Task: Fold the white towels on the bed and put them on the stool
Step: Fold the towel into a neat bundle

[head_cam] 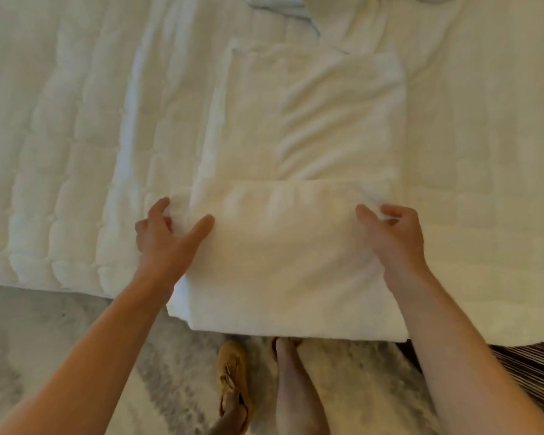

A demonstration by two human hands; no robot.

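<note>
A white towel (296,146) lies lengthwise on the bed (60,136), its near end folded back over itself and overhanging the bed's front edge. My left hand (167,233) pinches the left corner of that folded flap, thumb spread on top. My right hand (393,237) grips the right corner of the same flap. More white cloth (277,3) lies bunched at the far edge of the bed. No stool is in view.
The quilted white bedcover (484,152) spreads to both sides of the towel. Below the bed edge are a mottled grey carpet (44,324), a tan slipper (233,378), my bare leg (292,387), and a striped fabric (531,372) at the right.
</note>
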